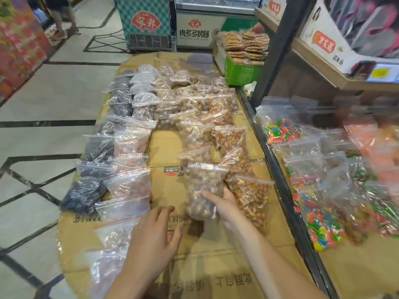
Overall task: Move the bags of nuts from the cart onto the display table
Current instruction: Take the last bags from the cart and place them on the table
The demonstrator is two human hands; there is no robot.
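Note:
A clear zip bag of brown nuts (204, 192) stands near the front of the cardboard-covered table (216, 266). My right hand (224, 205) grips its lower right side, fingers curled round the bag. My left hand (154, 234) hovers just left of it with relaxed fingers, holding nothing. Rows of bagged nuts (194, 108) run back along the table, with dark dried fruit bags (97, 147) on the left and orange-brown nut bags (250, 190) on the right. No cart is in view.
To the right, past a black metal rail (278, 169), lie bags of colourful candy (319, 223). A green box of stacked biscuits (244, 67) stands at the back. Freezer cabinets (149, 24) and a person's legs (62, 22) are farther off. Tiled floor lies to the left.

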